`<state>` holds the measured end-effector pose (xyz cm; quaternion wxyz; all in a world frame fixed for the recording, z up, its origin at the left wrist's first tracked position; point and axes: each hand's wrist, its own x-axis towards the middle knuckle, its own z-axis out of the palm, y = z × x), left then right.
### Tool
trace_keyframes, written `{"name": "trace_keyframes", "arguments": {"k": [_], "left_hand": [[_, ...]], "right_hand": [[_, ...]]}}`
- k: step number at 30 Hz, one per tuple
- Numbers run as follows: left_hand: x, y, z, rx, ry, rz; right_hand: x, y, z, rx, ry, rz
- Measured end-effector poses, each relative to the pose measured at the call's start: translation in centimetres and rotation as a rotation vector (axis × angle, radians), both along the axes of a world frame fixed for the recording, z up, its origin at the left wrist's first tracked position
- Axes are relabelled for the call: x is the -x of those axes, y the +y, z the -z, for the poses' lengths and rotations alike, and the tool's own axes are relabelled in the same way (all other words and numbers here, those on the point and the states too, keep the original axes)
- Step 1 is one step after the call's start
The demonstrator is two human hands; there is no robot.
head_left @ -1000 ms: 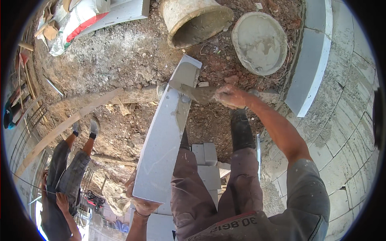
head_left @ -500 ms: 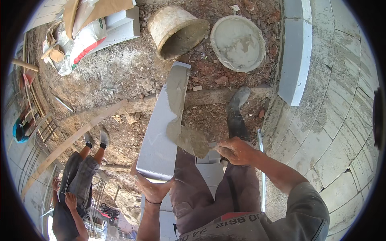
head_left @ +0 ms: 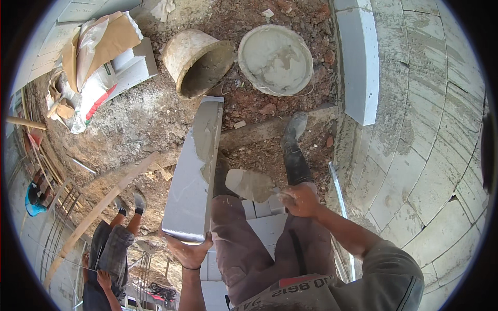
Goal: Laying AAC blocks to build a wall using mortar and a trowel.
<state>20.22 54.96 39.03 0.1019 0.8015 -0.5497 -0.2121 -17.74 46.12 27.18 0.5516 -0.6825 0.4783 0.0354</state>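
Note:
My left hand (head_left: 188, 252) is wrapped round the near end of a long pale grey building block (head_left: 184, 192), which slopes up and away from me. Wet grey mortar (head_left: 207, 135) covers part of the block's far half, along its right side. In my right hand (head_left: 301, 199) is the handle of a trowel (head_left: 251, 184); its blade, smeared with mortar, points left and is apart from the block. The fingers of my right hand close round the handle.
Beyond the block lie a tipped bucket (head_left: 194, 65) and a bucket of mortar (head_left: 275, 59). A torn bag (head_left: 96, 85) sits far left. On the right runs a block wall (head_left: 415, 171) with a block (head_left: 359, 67) along it. A wooden plank (head_left: 98, 210) and another person (head_left: 111, 254) are at left.
The trowel blade has come off the block's mortared side and now stands apart to its right. My view has shifted, so the buckets and wall appear further left.

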Motion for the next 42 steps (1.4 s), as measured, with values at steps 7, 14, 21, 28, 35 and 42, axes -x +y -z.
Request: {"name": "trace_keyframes", "arguments": {"k": [7, 14, 21, 28, 35, 42], "left_hand": [[-1.4, 3.0, 3.0, 0.066, -0.257, 0.177], [-1.3, 3.9, 3.2, 0.072, -0.225, 0.125], [0.2, 3.2, 2.4, 0.028, -0.310, 0.188], [0.6, 0.8, 2.5, 0.063, -0.149, 0.043], [-0.1, 0.0, 2.1, 0.073, -0.144, 0.076], [-0.7, 1.4, 2.6, 0.101, -0.161, 0.079]], "right_hand": [[4.2, -23.9, 8.8, 0.491, 0.450, -0.021], [-1.5, -30.6, 14.7, 0.568, 0.533, -0.384], [-0.6, -26.2, 19.3, -0.103, 0.460, 0.148], [3.4, -29.2, 20.4, -0.628, 0.096, 0.452], [3.5, -26.5, 20.3, -0.346, -0.019, 0.316], [4.0, -24.6, 19.2, -0.535, -0.341, 0.705]]}}
